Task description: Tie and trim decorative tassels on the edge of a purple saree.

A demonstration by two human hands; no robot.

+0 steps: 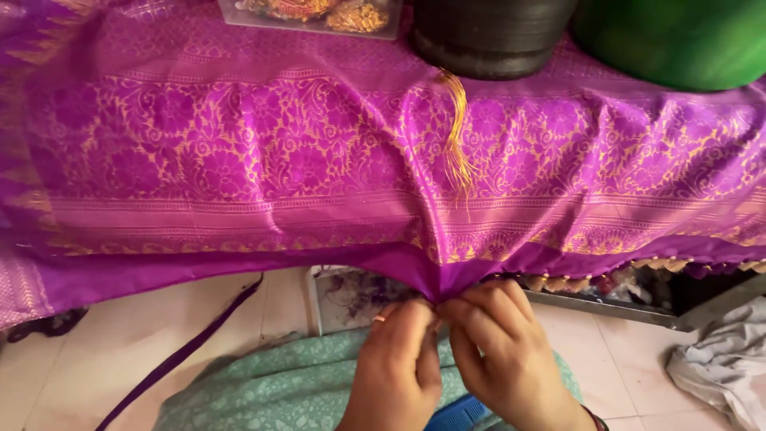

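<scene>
Both hands meeting at the lower hem of the magenta silk sari [263,160], just below the middle of the draped front edge. Left hand [396,363] and right hand [503,351] with fingertips pressed together, each grip pinching the gathered purple border where the cloth puckers into a point. Best done, by the look of it, with pinches kept close and the fabric pulled taut, so the fine threads separate cleanly and nothing snags.

Sari glossy and slippery, woven with gold floral brocade in bands; loose bundle of gold threads [456,136] hanging down its middle. Tassel fringe [686,265] along the right hem. At the far edge: black round container [491,36], green tub [678,40], clear box of ornaments [319,16]. Pale tiled floor [72,359] beneath.
</scene>
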